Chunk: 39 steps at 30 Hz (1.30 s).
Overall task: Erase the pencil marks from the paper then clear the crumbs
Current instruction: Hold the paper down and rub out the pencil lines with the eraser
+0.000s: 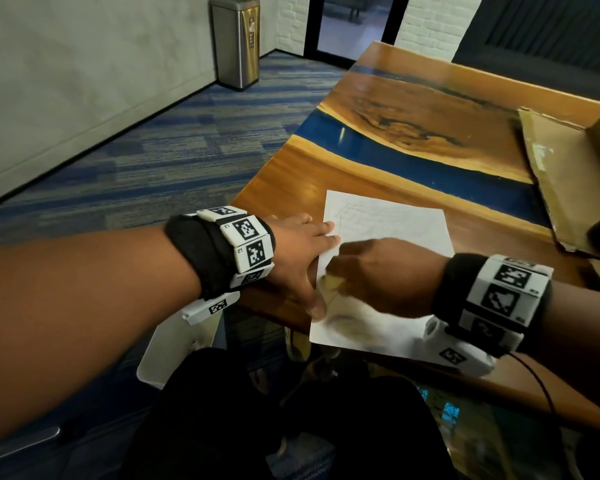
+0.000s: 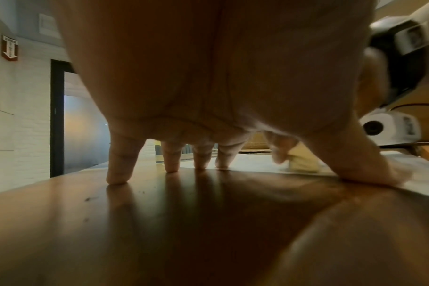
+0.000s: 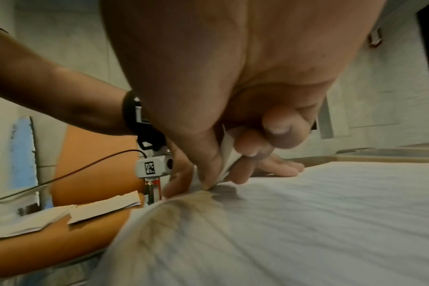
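1. left hand (image 1: 297, 251) lies flat with fingers spread and straight, thumb and fingertips pinning the left edge of the paper (image 1: 392, 233) to the table (image 1: 413, 133). my guess is that's so the sheet won't slide or wrinkle while it gets rubbed.
2. right hand (image 1: 385, 275) has its fingers curled, pinching a pale eraser (image 2: 303, 161) pressed down on the sheet's near-left part, close to the left thumb.
3. the paper sits at the table's near edge, long side running away from the person, tilted a bit right. faint pencil lines show on the far half.
4. eraser is blurred, so can't tell which way it points.
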Motion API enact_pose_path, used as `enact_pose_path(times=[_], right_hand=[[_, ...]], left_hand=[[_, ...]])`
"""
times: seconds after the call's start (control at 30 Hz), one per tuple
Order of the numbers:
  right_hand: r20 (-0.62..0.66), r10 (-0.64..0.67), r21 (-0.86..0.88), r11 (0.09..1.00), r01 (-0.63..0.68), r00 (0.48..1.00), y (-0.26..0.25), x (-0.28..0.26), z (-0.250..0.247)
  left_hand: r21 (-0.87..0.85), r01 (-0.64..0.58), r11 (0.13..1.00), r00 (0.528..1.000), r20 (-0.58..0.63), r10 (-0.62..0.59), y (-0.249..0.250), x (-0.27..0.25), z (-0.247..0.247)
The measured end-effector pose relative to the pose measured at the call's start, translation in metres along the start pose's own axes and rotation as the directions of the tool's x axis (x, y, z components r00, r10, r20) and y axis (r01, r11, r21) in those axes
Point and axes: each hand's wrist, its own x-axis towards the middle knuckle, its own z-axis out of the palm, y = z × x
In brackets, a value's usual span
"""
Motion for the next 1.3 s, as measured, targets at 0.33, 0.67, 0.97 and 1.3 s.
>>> enact_pose_path(times=[0.33,0.67,0.97,1.3], right_hand=[[0.057,-0.024,-0.008,1.000,0.024,0.998,0.001,0.000,-0.001],[0.031,0.371,-0.018,0.929,-0.370,0.928,0.042,0.017,0.006],[0.004,0.181,0.032,0.983,-0.181,0.984,-0.004,-0.002,-0.003],[-0.019,0.111,0.056,0.992,-0.109,0.994,-0.009,0.000,0.001]], left_hand=[[0.070,-0.002,0.998,1.000,0.014,0.001,0.003,-0.002,-0.005],[-0.018,-0.002,1.000,1.000,-0.021,0.002,-0.001,-0.004,0.006],[-0.039,0.003,0.999,1.000,-0.030,-0.004,0.004,-0.007,0.010],[-0.020,-0.001,1.000,1.000,-0.025,0.001,0.003,-0.007,0.011]])
